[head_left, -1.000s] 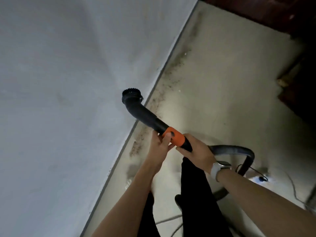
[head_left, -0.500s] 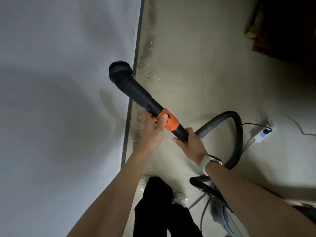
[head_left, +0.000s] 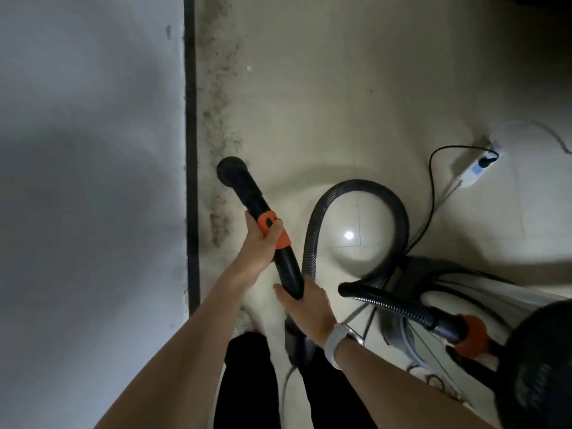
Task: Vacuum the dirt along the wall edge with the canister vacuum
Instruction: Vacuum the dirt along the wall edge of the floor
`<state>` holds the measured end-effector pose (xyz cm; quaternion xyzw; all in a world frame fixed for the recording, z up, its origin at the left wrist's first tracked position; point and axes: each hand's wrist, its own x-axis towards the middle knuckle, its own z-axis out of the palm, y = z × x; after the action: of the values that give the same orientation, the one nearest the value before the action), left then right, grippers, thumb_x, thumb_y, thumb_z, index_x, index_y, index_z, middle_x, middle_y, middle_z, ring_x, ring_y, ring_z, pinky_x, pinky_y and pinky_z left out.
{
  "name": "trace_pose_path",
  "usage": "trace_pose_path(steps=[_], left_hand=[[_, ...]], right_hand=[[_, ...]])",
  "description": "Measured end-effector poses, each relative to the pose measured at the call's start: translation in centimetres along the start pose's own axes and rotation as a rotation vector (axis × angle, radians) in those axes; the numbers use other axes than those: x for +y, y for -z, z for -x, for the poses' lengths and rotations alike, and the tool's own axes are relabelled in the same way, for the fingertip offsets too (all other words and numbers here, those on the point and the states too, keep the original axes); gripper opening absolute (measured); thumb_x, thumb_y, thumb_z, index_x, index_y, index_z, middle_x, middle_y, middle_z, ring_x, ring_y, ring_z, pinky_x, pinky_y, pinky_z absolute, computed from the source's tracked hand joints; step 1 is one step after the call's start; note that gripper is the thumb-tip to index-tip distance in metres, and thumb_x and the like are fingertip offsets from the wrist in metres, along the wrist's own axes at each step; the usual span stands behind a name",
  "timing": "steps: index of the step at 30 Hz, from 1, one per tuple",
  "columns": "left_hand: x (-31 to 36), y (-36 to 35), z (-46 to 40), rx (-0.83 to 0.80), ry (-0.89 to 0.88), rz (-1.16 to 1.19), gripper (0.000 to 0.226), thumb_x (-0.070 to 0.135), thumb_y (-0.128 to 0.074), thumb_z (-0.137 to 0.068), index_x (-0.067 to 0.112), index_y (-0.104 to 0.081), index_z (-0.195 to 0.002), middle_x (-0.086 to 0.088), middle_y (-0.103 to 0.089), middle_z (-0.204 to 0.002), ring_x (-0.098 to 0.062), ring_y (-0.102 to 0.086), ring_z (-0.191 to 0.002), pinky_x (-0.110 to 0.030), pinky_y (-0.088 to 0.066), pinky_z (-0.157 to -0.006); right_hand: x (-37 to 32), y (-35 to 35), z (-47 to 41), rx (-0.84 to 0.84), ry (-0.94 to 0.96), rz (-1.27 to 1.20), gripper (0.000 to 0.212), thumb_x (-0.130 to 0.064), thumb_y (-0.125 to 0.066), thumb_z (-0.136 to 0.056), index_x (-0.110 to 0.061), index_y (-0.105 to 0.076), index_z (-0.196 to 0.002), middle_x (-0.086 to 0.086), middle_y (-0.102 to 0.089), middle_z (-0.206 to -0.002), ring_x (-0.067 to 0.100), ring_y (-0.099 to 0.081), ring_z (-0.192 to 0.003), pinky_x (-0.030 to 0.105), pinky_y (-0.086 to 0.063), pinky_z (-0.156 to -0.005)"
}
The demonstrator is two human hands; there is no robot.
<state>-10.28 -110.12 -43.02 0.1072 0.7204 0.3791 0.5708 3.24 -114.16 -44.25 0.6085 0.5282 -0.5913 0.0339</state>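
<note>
head view, wand: black plastic vacuum wand with an orange collar (head_left: pixel 259 221), round brush head at its 11 o'clock end, right by the dark dirt strip along the wall edge (head_left: pixel 220 125)
left hand (head_left: pixel 261 239): fingers wrapped round the orange collar
right hand (head_left: pixel 305 301): fingers curled round the wand's lower end
hose: ribbed black hose (head_left: pixel 356 193) loops at 3 o'clock
canister: steel canister vacuum (head_left: pixel 526 335), 4 o'clock
extra: white power strip (head_left: pixel 475 171), 2 o'clock

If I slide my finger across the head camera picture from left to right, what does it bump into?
wall → dark baseboard strip → line of dirt → vacuum nozzle → looping hose → white power strip
</note>
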Motion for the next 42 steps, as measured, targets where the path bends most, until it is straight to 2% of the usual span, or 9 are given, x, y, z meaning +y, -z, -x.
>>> trace_pose_path(steps=[2, 6, 9, 15, 19, 25, 31, 38, 42], left_hand=[[-1.8, 0.2, -0.9, -0.112, -0.011, -0.087, 0.029, 0.025, -0.045, -0.100, 0.029, -0.032, -0.126, 0.000, -0.052, -0.103, -0.015, -0.057, -0.093, -0.024, -0.051, -0.072], [-4.7, 1.2, -2.2, -0.209, -0.061, -0.203, 0.040, 0.028, -0.045, -0.099, 0.029, -0.029, -0.136, 0.005, -0.052, -0.100, -0.005, -0.057, -0.087, -0.016, -0.048, -0.066], [-7.2, 3.3, -4.1, -0.184, -0.037, -0.169, 0.036, 0.026, -0.045, -0.099, 0.029, -0.033, -0.133, 0.005, -0.053, -0.101, -0.011, -0.057, -0.093, -0.025, -0.050, -0.074], [-13.4, 6.9, -9.6, -0.109, 0.082, -0.022, 0.024, 0.023, -0.047, -0.099, 0.028, -0.036, -0.120, 0.005, -0.052, -0.101, -0.015, -0.059, -0.096, -0.024, -0.050, -0.063], [-18.2, 7.2, -12.5, -0.091, 0.086, -0.002, 0.036, 0.026, -0.048, -0.099, 0.027, -0.033, -0.132, 0.007, -0.052, -0.103, -0.015, -0.059, -0.098, -0.022, -0.051, -0.063], [-24.9, 7.0, -14.6, -0.143, 0.062, 0.043, 0.044, 0.029, -0.047, -0.099, 0.021, -0.034, -0.140, 0.002, -0.054, -0.120, -0.018, -0.057, -0.109, -0.035, -0.048, -0.093], [-25.8, 3.5, -18.3, -0.256, -0.100, -0.085, 0.033, 0.031, -0.048, -0.098, 0.026, -0.041, -0.130, 0.006, -0.055, -0.115, -0.016, -0.055, -0.112, -0.036, -0.048, -0.095], [-24.2, -0.2, -21.3, -0.336, -0.277, -0.359, 0.026, 0.035, -0.048, -0.097, 0.029, -0.052, -0.122, 0.001, -0.058, -0.109, -0.011, -0.057, -0.100, -0.028, -0.042, -0.089], [-24.6, -0.6, -21.3, -0.340, -0.295, -0.479, 0.044, 0.035, -0.047, -0.097, 0.016, -0.047, -0.137, -0.003, -0.053, -0.134, -0.018, -0.048, -0.125, -0.031, -0.037, -0.100]], right_hand=[[1.4, -2.3, 0.0, 0.031, -0.057, -0.166, 0.021, -0.031, -0.067, -0.082, -0.019, -0.050, -0.080, 0.009, -0.061, -0.065, 0.030, -0.064, -0.063, 0.042, -0.056, -0.064], [3.4, -6.7, -0.8, 0.116, -0.137, -0.279, 0.020, -0.025, -0.065, -0.084, -0.025, -0.045, -0.085, 0.006, -0.060, -0.066, 0.029, -0.066, -0.063, 0.038, -0.055, -0.058], [4.6, -9.0, -2.7, 0.139, -0.126, -0.202, 0.021, -0.034, -0.064, -0.082, -0.033, -0.043, -0.084, 0.005, -0.064, -0.072, 0.025, -0.067, -0.066, 0.036, -0.056, -0.060], [8.1, -12.7, -8.6, 0.075, -0.092, 0.020, 0.034, -0.042, -0.064, -0.083, -0.017, -0.047, -0.097, 0.014, -0.067, -0.085, 0.035, -0.065, -0.078, 0.047, -0.054, -0.074], [11.8, -14.5, -11.9, 0.015, -0.065, 0.080, 0.040, -0.046, -0.063, -0.083, -0.015, -0.047, -0.103, 0.013, -0.066, -0.088, 0.033, -0.066, -0.077, 0.048, -0.055, -0.073], [17.5, -14.1, -15.2, 0.041, 0.115, 0.416, 0.037, -0.048, -0.057, -0.087, -0.018, -0.042, -0.102, -0.001, -0.055, -0.075, 0.022, -0.058, -0.066, 0.028, -0.040, -0.057], [19.4, -15.9, -18.7, 0.332, 0.193, 0.188, 0.026, -0.031, -0.058, -0.087, -0.018, -0.039, -0.098, 0.001, -0.056, -0.073, 0.028, -0.057, -0.066, 0.032, -0.044, -0.057], [19.6, -15.3, -22.4, 0.489, 0.128, -0.208, 0.021, -0.025, -0.057, -0.082, -0.025, -0.037, -0.080, 0.000, -0.054, -0.066, 0.019, -0.053, -0.049, 0.034, -0.050, -0.045], [19.8, -13.5, -23.4, 0.521, 0.033, -0.340, 0.018, -0.021, -0.056, -0.081, -0.022, -0.038, -0.082, 0.004, -0.055, -0.072, 0.022, -0.055, -0.048, 0.032, -0.051, -0.042]])
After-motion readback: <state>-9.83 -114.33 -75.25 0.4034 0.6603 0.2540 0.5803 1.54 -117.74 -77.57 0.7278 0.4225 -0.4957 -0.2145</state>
